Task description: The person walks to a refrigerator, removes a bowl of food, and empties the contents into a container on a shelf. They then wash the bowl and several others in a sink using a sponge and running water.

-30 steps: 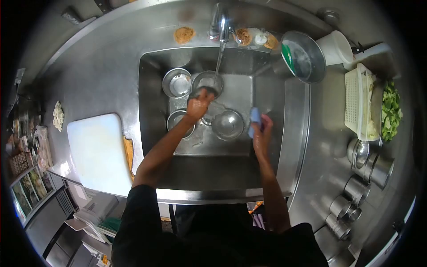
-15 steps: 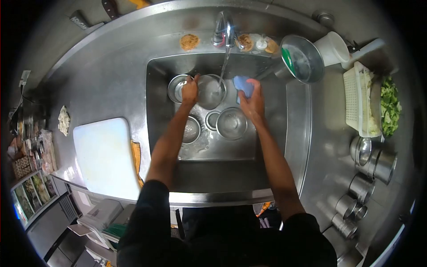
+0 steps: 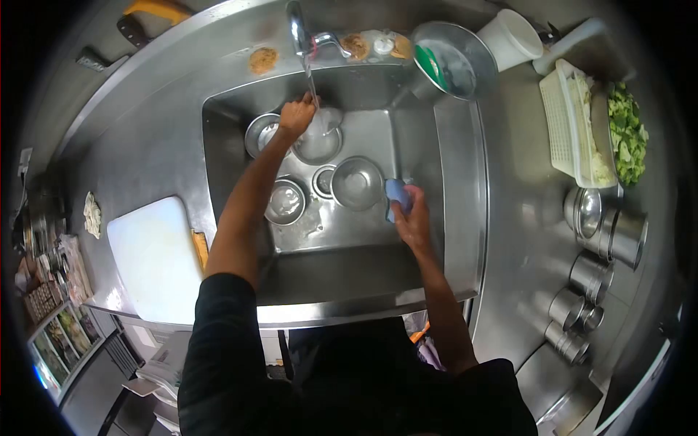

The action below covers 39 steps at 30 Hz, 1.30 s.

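Note:
Under the running tap [image 3: 298,33], my left hand [image 3: 297,118] has its fingers closed at the far rim of a metal bowl [image 3: 318,145], partly hiding it. Water falls from the spout by my fingertips. My right hand [image 3: 414,221] grips a blue sponge [image 3: 396,198] low in the sink, just right of another round metal bowl [image 3: 356,183]. Left of the drain [image 3: 323,180] sits a smaller metal bowl [image 3: 284,202]. One more bowl [image 3: 260,136] rests at the far left, partly behind my left wrist.
The steel sink [image 3: 349,280] surrounds my hands. A large metal pot [image 3: 465,62] stands at its far right corner. A white cutting board [image 3: 154,254] lies on the left counter. A white basket [image 3: 560,127], chopped greens [image 3: 627,134] and several metal pots [image 3: 592,276] line the right.
My right hand has moved the sponge toward me, down beside the right bowl. My left hand has shifted along the bowl's rim to its far side. The whole view has shifted.

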Each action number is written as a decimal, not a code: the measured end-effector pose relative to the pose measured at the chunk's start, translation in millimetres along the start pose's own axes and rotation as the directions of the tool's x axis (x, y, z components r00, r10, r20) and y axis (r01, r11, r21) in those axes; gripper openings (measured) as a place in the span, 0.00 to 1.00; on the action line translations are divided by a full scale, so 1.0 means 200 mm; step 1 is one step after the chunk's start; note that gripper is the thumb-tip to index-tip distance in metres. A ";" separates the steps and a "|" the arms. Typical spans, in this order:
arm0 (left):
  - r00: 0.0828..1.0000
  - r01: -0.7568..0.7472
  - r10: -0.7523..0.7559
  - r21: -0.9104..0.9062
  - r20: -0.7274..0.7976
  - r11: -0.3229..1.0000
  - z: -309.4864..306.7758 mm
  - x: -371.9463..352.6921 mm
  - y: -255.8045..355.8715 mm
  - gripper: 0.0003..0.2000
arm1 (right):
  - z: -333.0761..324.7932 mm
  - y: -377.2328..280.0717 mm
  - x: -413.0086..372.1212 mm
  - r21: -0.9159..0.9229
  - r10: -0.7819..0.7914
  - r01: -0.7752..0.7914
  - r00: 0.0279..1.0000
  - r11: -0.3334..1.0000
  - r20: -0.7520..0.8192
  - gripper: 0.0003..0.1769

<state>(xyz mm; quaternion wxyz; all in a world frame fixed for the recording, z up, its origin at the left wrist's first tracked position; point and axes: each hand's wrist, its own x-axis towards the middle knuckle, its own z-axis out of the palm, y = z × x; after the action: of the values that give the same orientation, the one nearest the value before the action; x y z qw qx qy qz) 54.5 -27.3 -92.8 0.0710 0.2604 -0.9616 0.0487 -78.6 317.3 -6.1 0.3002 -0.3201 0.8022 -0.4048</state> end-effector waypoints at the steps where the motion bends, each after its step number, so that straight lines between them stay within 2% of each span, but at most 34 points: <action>1: 0.994 -0.055 0.051 -0.035 -0.093 0.998 -0.03 0.00 0.01 0.08 | -0.01 -0.01 -0.02 -0.001 0.011 -0.011 1.000 1.000 0.009 0.24; 3: 1.000 -0.018 0.017 -0.017 -0.017 1.000 -0.08 0.01 0.05 0.08 | 0.01 0.05 -0.01 0.018 -0.006 0.007 0.998 1.000 -0.055 0.24; 4: 0.997 0.072 -0.075 -0.112 -0.023 0.991 -0.15 -0.01 0.08 0.06 | 0.03 0.07 0.00 0.039 -0.029 0.034 0.993 0.999 -0.119 0.24; 5: 0.986 0.161 -0.168 -0.204 -0.018 0.966 -0.17 -0.04 0.09 0.06 | 0.04 0.01 0.01 0.046 -0.030 0.035 0.993 0.998 -0.113 0.24; 8: 0.952 0.299 -0.305 -0.257 0.017 0.919 -0.22 -0.14 0.06 0.10 | 0.08 -0.13 0.08 0.037 -0.036 0.039 0.998 0.999 -0.058 0.24; 9: 0.951 0.303 -0.309 -0.251 0.013 0.919 -0.22 -0.17 0.06 0.10 | 0.12 -0.16 0.13 -0.031 -0.242 0.241 0.968 0.970 -0.063 0.25; 10: 0.865 0.497 -0.484 -0.356 0.130 0.792 -0.20 -0.18 0.06 0.12 | 0.16 -0.20 0.19 -0.098 -0.439 0.433 0.897 0.896 -0.057 0.25; 11: 0.739 0.666 -0.618 -0.426 0.267 0.612 -0.16 -0.21 0.06 0.14 | 0.21 -0.23 0.28 -0.145 -0.508 0.497 0.860 0.855 -0.044 0.26; 12: 0.732 0.622 -0.643 -0.607 0.225 0.495 -0.02 -0.27 0.09 0.18 | 0.27 -0.27 0.37 -0.188 -0.572 0.558 0.820 0.808 -0.024 0.26; 13: 0.600 0.624 -0.654 -0.781 0.461 0.022 -0.25 -0.26 0.22 0.23 | 0.33 -0.31 0.46 -0.235 -0.650 0.639 0.759 0.733 0.036 0.26; 14: 0.646 0.464 -0.584 -0.860 0.492 -0.212 -0.17 -0.32 0.24 0.24 | 0.40 -0.35 0.55 -0.275 -0.718 0.711 0.690 0.647 0.093 0.25; 15: 0.783 0.288 -0.527 -0.944 0.329 -0.161 -0.06 -0.36 0.28 0.25 | 0.47 -0.39 0.66 -0.267 -0.724 0.715 0.685 0.646 0.084 0.25; 16: 0.883 0.090 -0.445 -0.984 0.149 -0.151 0.06 -0.41 0.32 0.27 | 0.54 -0.40 0.75 -0.332 -0.641 0.640 0.758 0.694 0.120 0.26; 17: 0.800 0.181 -0.587 -0.982 0.120 0.046 0.04 -0.36 0.35 0.23 | 0.60 -0.40 0.80 -0.400 -0.552 0.562 0.820 0.724 0.151 0.26; 18: 0.695 0.322 -0.713 -0.925 0.087 0.201 0.01 -0.30 0.39 0.21 | 0.69 -0.39 0.80 -0.397 -0.520 0.485 0.854 0.779 0.021 0.21; 19: 0.654 0.385 -0.740 -0.911 0.158 0.146 -0.05 -0.31 0.34 0.19 | 0.71 -0.40 0.81 -0.392 -0.523 0.486 0.852 0.781 0.015 0.21; 20: 0.608 0.444 -0.760 -0.892 0.228 0.088 -0.12 -0.32 0.30 0.19 | 0.70 -0.38 0.80 -0.232 -0.469 0.585 0.784 0.777 0.406 0.18; 21: 0.542 0.540 -0.621 -0.801 0.566 -0.259 -0.22 -0.37 0.24 0.18 | 0.67 -0.36 0.82 -0.050 -0.393 0.619 0.557 0.784 0.732 0.14; 22: 0.698 0.306 -0.536 -0.875 0.475 -0.376 -0.21 -0.41 0.24 0.19 | 0.61 -0.32 0.89 -0.178 -0.351 0.693 0.548 0.698 0.759 0.11; 23: 0.699 0.304 -0.535 -0.874 0.475 -0.379 -0.21 -0.40 0.29 0.19 | 0.54 -0.36 0.93 -0.428 -0.389 0.818 0.563 0.383 0.729 0.16; 25: 0.659 0.392 -0.524 -0.840 0.540 -0.374 -0.19 -0.34 0.40 0.21 | 0.60 -0.38 0.89 -0.373 -0.666 0.728 0.681 0.575 0.304 0.19; 26: 0.647 0.443 -0.599 -0.872 0.472 -0.209 -0.04 -0.34 0.35 0.22 | 0.65 -0.35 0.88 -0.373 -0.670 0.734 0.675 0.568 0.308 0.19; 27: 0.629 0.502 -0.667 -0.863 0.400 -0.044 0.11 -0.33 0.30 0.22 | 0.72 -0.29 0.84 -0.127 -0.600 0.681 0.706 0.721 0.377 0.20; 28: 0.635 0.466 -0.671 -0.882 0.382 -0.061 0.11 -0.35 0.24 0.21 | 0.74 -0.26 0.81 0.115 -0.534 0.548 0.712 0.829 0.456 0.20; 29: 0.642 0.427 -0.676 -0.901 0.361 -0.076 0.07 -0.35 0.18 0.21 | 0.67 -0.28 0.80 0.111 -0.534 0.549 0.712 0.828 0.456 0.20; 31: 0.618 0.422 -0.670 -0.893 0.410 -0.157 -0.05 -0.39 0.18 0.19 | 0.44 -0.31 0.84 -0.322 -0.537 0.822 0.555 0.469 0.635 0.20; 32: 0.584 0.389 -0.600 -0.837 0.547 -0.385 -0.10 -0.39 0.19 0.18 | 0.40 -0.32 0.91 -0.248 -0.685 0.824 0.562 0.509 0.464 0.22; 33: 0.550 0.342 -0.500 -0.727 0.669 -0.596 -0.12 -0.40 0.21 0.17 | 0.35 -0.44 0.92 -0.309 -0.717 0.786 0.616 0.535 0.326 0.19; 34: 0.642 0.341 -0.383 -0.695 0.664 -0.633 -0.03 -0.40 0.24 0.17 | 0.36 -0.46 0.99 0.145 -0.588 0.573 0.752 0.807 0.299 0.17; 35: 0.595 0.420 -0.362 -0.662 0.717 -0.620 -0.12 -0.34 0.33 0.18 | 0.37 -0.47 1.04 0.554 -0.419 0.172 0.835 0.814 0.357 0.15; 36: 0.632 0.435 -0.334 -0.677 0.699 -0.594 -0.23 -0.28 0.41 0.18 | 0.41 -0.41 1.01 0.554 -0.401 0.154 0.843 0.818 0.358 0.15; 37: 0.673 0.449 -0.299 -0.695 0.677 -0.562 -0.30 -0.22 0.47 0.18 | 0.46 -0.32 0.98 0.689 -0.156 -0.189 0.901 0.699 0.406 0.16; 38: 0.668 0.402 -0.370 -0.732 0.645 -0.550 -0.17 -0.20 0.49 0.18 | 0.50 -0.29 0.99 0.760 0.063 -0.464 0.868 0.455 0.492 0.18; 39: 0.649 0.355 -0.442 -0.760 0.619 -0.544 -0.05 -0.21 0.53 0.19 | 0.51 -0.24 0.97 0.771 0.029 -0.422 0.884 0.477 0.466 0.21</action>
<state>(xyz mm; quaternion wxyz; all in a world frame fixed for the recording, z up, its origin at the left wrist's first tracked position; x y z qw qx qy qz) 36.7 85.7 -95.6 0.2827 0.4697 -0.3850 -0.7424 -108.7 102.3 -59.7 0.6231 -0.0918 0.4543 -0.6300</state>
